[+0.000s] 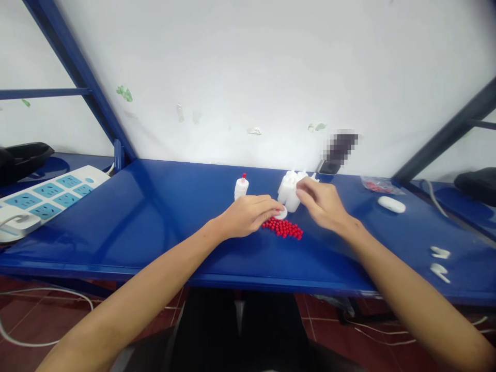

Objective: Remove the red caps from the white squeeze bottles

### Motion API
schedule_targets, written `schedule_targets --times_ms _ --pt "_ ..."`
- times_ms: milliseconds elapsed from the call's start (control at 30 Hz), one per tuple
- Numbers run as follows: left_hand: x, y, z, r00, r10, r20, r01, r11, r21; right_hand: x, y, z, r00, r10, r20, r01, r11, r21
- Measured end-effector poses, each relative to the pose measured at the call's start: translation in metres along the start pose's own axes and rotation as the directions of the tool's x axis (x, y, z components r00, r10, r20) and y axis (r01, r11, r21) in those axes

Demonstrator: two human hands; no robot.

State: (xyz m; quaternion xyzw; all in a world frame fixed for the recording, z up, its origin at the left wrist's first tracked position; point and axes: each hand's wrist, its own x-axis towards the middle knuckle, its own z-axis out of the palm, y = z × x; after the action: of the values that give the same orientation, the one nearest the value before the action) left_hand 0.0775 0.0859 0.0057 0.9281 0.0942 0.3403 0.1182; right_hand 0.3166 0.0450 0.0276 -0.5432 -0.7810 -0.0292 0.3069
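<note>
My left hand (251, 214) has its fingers pressed together at a small white round piece (282, 213), with a bit of red showing at the fingertips. Just below it, many small red caps (284, 228) lie in a loose pile on the blue table. My right hand (323, 204) is closed in a pinch at the right side of a cluster of white bottles (289, 191); its fingers cover whatever they may hold. Behind my left hand stands a single white bottle (241, 188) with a red tip, upright and apart from the cluster.
A white power strip (58, 194) lies at the left end of the blue table (174, 206). A clear bag with red bits (382, 185), a white oval case (391, 204) and two white earbuds (439, 271) are on the right. A dark pixelated object (337, 152) leans by the wall.
</note>
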Motion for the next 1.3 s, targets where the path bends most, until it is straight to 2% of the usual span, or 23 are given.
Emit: schedule_targets --times_ms 67,100,167,233,333,433,633,800,867,967,1033,1100,1167,1300 --pt "-0.001 -0.001 0.002 0.992 -0.005 -0.123 0.013 0.998 0.059 -0.003 -0.006 0.002 0.982 -0.15 0.113 0.137 0.984 0.116" --pt "-0.002 -0.001 0.002 0.985 -0.016 -0.171 0.03 0.996 0.08 -0.004 -0.009 0.003 0.97 -0.186 0.157 0.164 0.976 0.146" --pt "-0.003 -0.002 0.003 0.974 -0.049 -0.22 0.073 0.992 0.104 -0.005 -0.014 0.006 0.962 -0.194 0.195 0.164 0.973 0.161" --pt "-0.003 -0.003 0.003 0.97 -0.079 -0.229 0.108 0.988 0.113 -0.005 -0.016 0.01 0.967 -0.178 0.183 0.15 0.976 0.156" --pt "-0.002 -0.002 0.002 0.981 -0.093 -0.172 0.118 0.984 0.137 -0.006 -0.015 0.013 0.981 -0.18 0.074 0.169 0.976 0.14" --pt "0.0 0.0 0.003 0.993 -0.085 -0.084 0.1 0.977 0.19 -0.008 -0.014 0.014 0.973 -0.225 -0.054 0.23 0.968 0.103" --pt "0.001 -0.002 0.004 0.997 -0.082 -0.011 0.083 0.975 0.206 -0.009 -0.019 0.014 0.965 -0.262 -0.027 0.262 0.947 0.186" --pt "0.0 -0.003 0.01 0.992 -0.102 0.068 0.09 0.983 0.162 -0.006 -0.019 0.019 0.923 -0.375 -0.083 0.384 0.914 0.135" --pt "-0.001 -0.002 0.01 0.992 -0.115 0.042 0.109 0.986 0.127 -0.005 -0.014 0.018 0.909 -0.403 -0.104 0.412 0.907 0.089" --pt "-0.004 -0.003 0.005 0.98 -0.187 -0.067 0.192 0.978 0.08 -0.002 0.001 0.009 0.903 -0.333 -0.272 0.339 0.94 -0.027" --pt "-0.005 -0.005 0.001 0.96 -0.251 -0.121 0.259 0.965 0.052 0.001 0.014 0.001 0.859 -0.241 -0.453 0.229 0.97 -0.081" --pt "-0.004 -0.006 -0.001 0.955 -0.278 -0.099 0.285 0.957 0.056 0.004 0.024 -0.006 0.809 -0.157 -0.566 0.128 0.988 -0.091" --pt "-0.003 -0.007 -0.001 0.962 -0.273 -0.014 0.273 0.957 0.097 0.005 0.028 -0.008 0.813 -0.099 -0.574 0.065 0.995 -0.081" --pt "-0.001 -0.006 0.005 0.946 -0.3 0.12 0.272 0.94 0.206 0.005 0.022 -0.003 0.898 -0.069 -0.434 0.055 0.997 -0.046"
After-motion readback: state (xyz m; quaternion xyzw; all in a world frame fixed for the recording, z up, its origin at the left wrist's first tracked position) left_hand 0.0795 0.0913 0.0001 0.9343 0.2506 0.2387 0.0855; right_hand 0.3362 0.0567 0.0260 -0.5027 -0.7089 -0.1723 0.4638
